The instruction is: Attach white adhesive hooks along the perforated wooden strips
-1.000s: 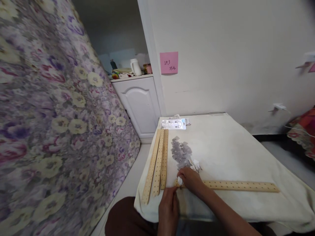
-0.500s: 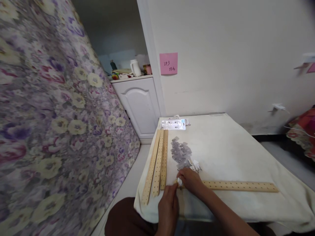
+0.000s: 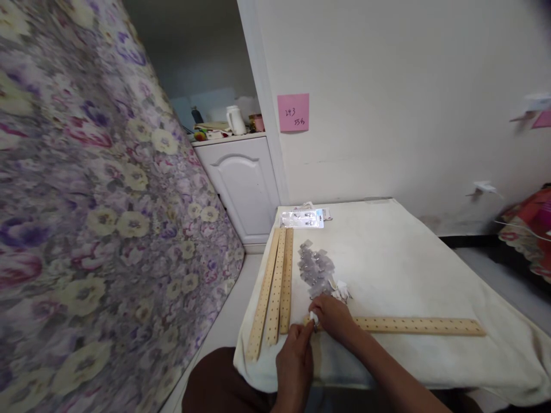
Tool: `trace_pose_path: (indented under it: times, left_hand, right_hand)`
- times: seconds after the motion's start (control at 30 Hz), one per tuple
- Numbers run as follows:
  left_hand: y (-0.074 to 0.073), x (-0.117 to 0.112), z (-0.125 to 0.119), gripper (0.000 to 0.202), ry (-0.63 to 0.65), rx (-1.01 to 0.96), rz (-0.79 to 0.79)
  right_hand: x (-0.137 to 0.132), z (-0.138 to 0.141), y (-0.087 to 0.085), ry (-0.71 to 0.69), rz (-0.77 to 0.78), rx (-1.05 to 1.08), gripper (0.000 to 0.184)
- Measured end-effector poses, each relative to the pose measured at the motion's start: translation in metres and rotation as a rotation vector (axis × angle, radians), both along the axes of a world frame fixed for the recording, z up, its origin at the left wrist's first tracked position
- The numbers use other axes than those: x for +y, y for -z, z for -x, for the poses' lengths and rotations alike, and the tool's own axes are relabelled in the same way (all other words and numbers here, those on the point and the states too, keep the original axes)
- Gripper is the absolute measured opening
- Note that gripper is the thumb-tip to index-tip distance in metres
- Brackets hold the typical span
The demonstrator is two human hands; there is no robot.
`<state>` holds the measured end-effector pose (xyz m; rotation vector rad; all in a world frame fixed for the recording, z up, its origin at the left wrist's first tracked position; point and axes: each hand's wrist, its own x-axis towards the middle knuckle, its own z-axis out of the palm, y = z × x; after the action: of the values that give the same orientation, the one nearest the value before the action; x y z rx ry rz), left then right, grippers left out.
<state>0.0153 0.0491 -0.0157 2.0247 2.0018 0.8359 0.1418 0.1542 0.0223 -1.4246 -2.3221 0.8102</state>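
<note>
A long perforated wooden strip (image 3: 413, 326) lies across the near part of the cloth-covered table (image 3: 400, 264). My right hand (image 3: 333, 319) rests on the strip's left end, fingers pinched on a small white piece (image 3: 314, 316). My left hand (image 3: 295, 361) meets it from below, fingertips closed against the same small piece. Just beyond lies a pile of small clear grey hooks (image 3: 316, 268) with a few white bits (image 3: 343, 290). Three more perforated strips (image 3: 275, 284) lie side by side on the table's left part.
A clear blister pack with a blue end (image 3: 302, 218) lies at the table's far left corner. A flowered mattress (image 3: 86, 218) leans on the left. Behind stand a white cabinet (image 3: 241, 183) and a wall with a pink note (image 3: 293, 112).
My left hand has moved up from the table's near edge until its fingertips reach the small white piece at my right hand. The strips and the pile have not moved.
</note>
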Motion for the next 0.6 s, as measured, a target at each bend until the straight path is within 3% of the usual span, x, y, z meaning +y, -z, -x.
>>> trace_pose_path:
  times: [0.6]
  left_hand:
    - [-0.0008,0.0,-0.0013,0.045,-0.047,0.051,0.068]
  right_hand:
    - [0.0078,-0.0031,0.0055,-0.04,0.109,0.084,0.026]
